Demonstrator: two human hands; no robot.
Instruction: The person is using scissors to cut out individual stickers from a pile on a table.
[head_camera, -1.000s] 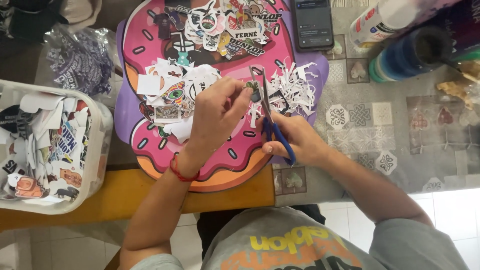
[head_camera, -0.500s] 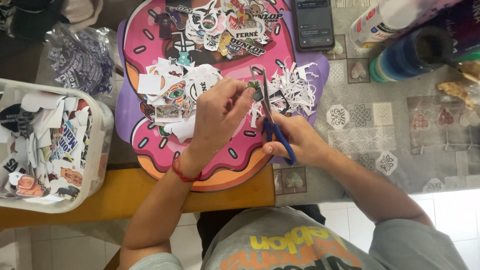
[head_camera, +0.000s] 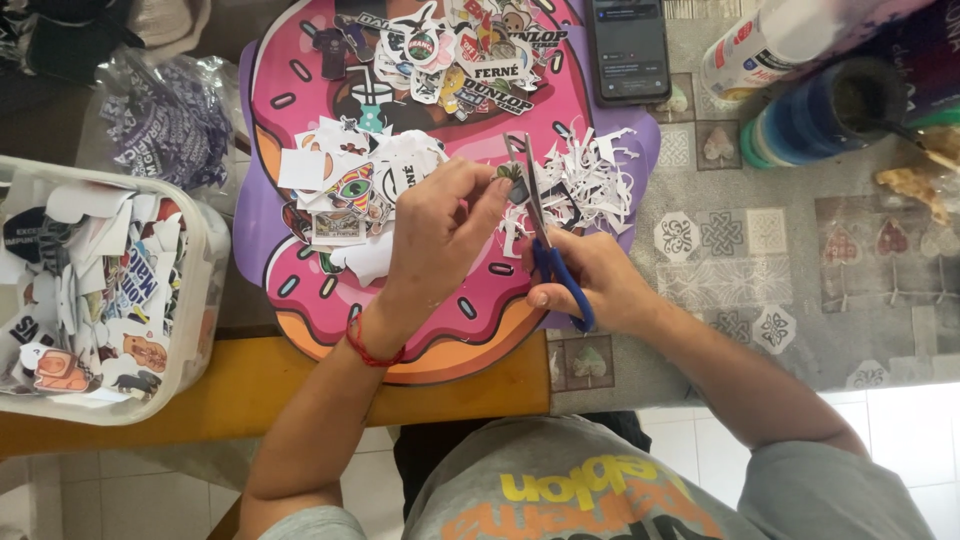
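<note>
Head view: left hand (head_camera: 440, 225) pinches one sticker (head_camera: 511, 172); right hand (head_camera: 590, 280) grips one scissors (head_camera: 545, 240).

a doughnut-shaped board (head_camera: 330, 310) lies on the table (head_camera: 800, 270), with cut-out stickers (head_camera: 460, 50) at its far end and paper scraps (head_camera: 590, 180) on its right part. left of the board stands a tub (head_camera: 205, 260) holding more cut-outs, with a plastic bag (head_camera: 165, 125) behind it. a phone (head_camera: 628, 45) lies beyond the board's right edge, and a bottle (head_camera: 770, 45) and a cup (head_camera: 820, 125) lie further right.
</note>
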